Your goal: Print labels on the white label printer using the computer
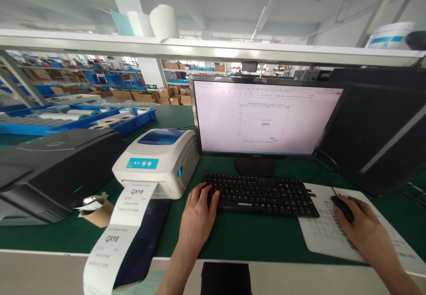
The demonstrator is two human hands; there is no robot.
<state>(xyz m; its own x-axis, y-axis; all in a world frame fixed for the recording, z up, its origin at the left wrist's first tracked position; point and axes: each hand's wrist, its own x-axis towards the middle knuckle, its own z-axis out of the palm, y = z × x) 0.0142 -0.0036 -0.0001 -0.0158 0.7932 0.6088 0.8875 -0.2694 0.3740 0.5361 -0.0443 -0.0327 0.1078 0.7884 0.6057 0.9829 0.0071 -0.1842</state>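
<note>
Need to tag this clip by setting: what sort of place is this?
Probably a label-printing desk in a warehouse or workshop: a printer has a strip of labels marked QXY8 hanging from it, and cartons are stacked beyond.

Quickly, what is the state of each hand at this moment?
Left hand: open, resting at the left end of the keyboard, holding nothing.
Right hand: holding the mouse.
</note>
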